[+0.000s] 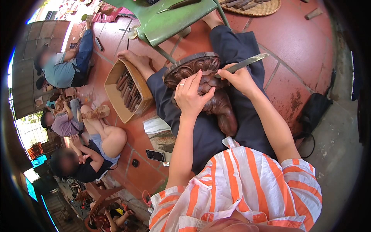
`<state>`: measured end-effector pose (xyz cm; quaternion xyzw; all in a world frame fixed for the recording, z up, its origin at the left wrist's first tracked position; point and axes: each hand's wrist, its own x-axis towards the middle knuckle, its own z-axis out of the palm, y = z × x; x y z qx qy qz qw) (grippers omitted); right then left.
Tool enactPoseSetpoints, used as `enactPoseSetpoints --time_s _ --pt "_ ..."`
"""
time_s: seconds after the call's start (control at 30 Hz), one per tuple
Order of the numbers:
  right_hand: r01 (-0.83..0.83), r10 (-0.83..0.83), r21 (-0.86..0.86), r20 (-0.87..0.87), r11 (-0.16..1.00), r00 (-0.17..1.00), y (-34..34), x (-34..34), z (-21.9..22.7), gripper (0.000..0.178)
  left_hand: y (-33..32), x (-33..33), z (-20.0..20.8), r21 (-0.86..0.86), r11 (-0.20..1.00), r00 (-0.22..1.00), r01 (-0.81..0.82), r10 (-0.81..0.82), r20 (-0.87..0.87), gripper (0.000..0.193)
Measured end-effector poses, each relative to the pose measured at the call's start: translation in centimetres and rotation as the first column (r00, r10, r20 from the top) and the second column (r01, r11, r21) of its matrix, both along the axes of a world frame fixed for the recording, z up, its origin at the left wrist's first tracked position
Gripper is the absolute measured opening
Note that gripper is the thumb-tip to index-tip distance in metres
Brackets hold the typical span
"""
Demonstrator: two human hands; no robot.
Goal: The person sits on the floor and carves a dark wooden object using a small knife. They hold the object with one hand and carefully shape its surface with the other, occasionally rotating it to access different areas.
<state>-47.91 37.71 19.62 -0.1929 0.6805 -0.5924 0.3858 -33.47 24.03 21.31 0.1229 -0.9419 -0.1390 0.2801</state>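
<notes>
A dark brown wood carving (224, 110) lies across my lap between my thighs, its wide scalloped end away from me and a rounded, curved part toward me. My left hand (191, 94) holds it, fingers laid over the carved surface and thumb spread to the side. In my right hand (239, 79), closed, is a long flat metal blade (247, 62). One end of the blade sticks out up and to the right; the other meets the carving close to my left fingertips. Whether it is a knife or a scraper I cannot tell.
An open cardboard box (145, 102) of several wooden-handled tools stands left of my leg. Ahead is a green plastic chair (177, 21) with a blade on it. A woven tray (266, 8) of wood pieces, a phone (155, 155) and a black bag (315, 108) lie around. People sit at left.
</notes>
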Motion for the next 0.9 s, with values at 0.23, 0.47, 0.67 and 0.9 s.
enactPoseSetpoints --time_s 0.23,0.47,0.67,0.9 --pt "-0.042 0.035 -0.131 -0.057 0.991 0.998 -0.4 0.4 -0.6 0.022 0.0 0.2 0.0 0.005 1.000 1.000 -0.006 0.006 0.002 0.058" --pt "0.192 -0.181 -0.205 0.072 0.960 0.981 0.6 1.2 -3.2 0.024 0.1 -0.1 -0.1 0.011 1.000 1.000 0.005 -0.005 -0.004 0.057" --pt "0.118 -0.188 -0.332 -0.190 0.936 0.964 1.6 4.6 -3.1 0.024 0.0 0.2 0.0 0.006 1.000 1.000 0.010 -0.010 0.013 0.059" --pt "0.167 -0.168 -0.328 0.028 0.930 0.985 1.0 4.5 -2.9 0.024 0.2 0.3 0.6 0.008 1.000 1.000 0.006 -0.006 0.004 0.056"
